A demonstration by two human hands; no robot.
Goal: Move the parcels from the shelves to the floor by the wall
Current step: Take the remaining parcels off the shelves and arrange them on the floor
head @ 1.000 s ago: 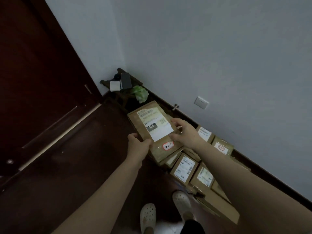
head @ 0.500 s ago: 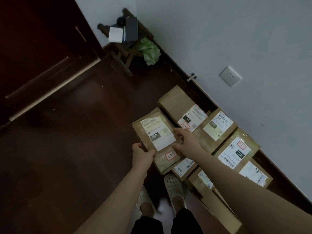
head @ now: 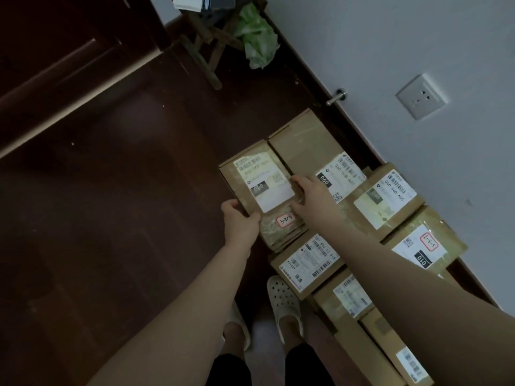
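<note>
A brown cardboard parcel with a white "060" label and a small red-edged sticker is low over the dark floor, at the left end of a row of parcels. My left hand grips its near left corner, thumb on top. My right hand holds its right edge, fingers curled over the side. Right beside it lies a larger parcel with its own "060" label. I cannot tell whether the held parcel touches the floor.
Several more labelled parcels lie along the grey wall. A wooden stool with a green bag stands in the far corner. A doorstop, a wall socket, a dark door and my white clogs are in view.
Both hands have lowered the parcel toward the floor, next to the larger "060" parcel. My view has tilted down, and more of the parcel row by the wall shows.
</note>
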